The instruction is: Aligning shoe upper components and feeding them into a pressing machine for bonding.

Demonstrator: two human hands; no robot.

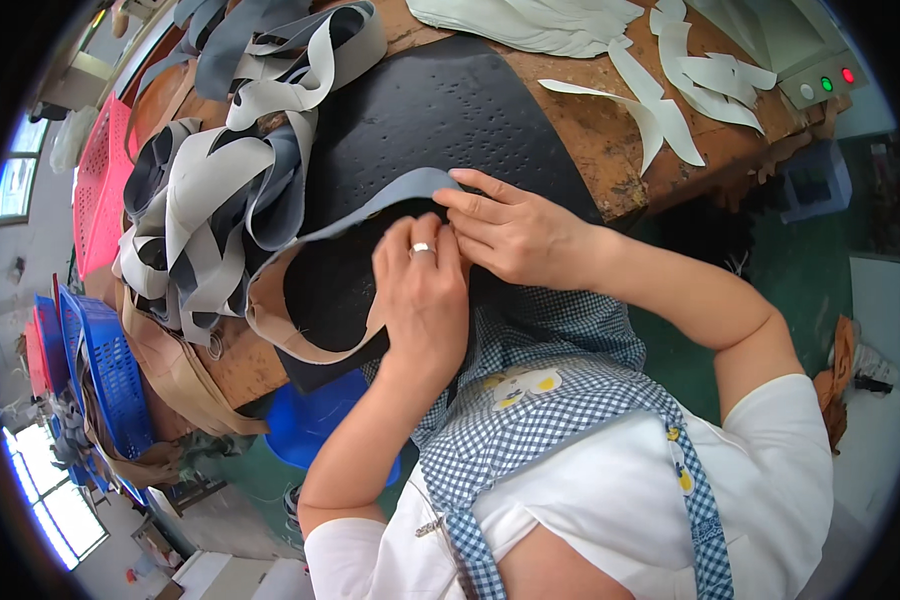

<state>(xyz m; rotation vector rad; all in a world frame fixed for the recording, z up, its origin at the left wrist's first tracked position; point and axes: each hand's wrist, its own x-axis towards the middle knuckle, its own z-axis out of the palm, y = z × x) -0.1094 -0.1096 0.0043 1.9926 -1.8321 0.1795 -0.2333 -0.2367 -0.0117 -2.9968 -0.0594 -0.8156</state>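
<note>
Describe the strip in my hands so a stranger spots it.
On the wooden table lies a black mat. Over it, the left hand and right hand hold one looped strip, grey and tan. The strips heaped to its left are unheld.

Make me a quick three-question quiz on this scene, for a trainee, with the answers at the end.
1. Short answer: what does the right hand touch at its fingertips?

2. True or false: the silver ring is worn on the right hand.

3. Multiple choice: where do the white cut pieces lie?
A) In the pink basket
B) On the wooden table
C) On the green floor

Key:
1. A blue-grey strip.
2. False: the silver ring is on the left hand.
3. B.
</note>
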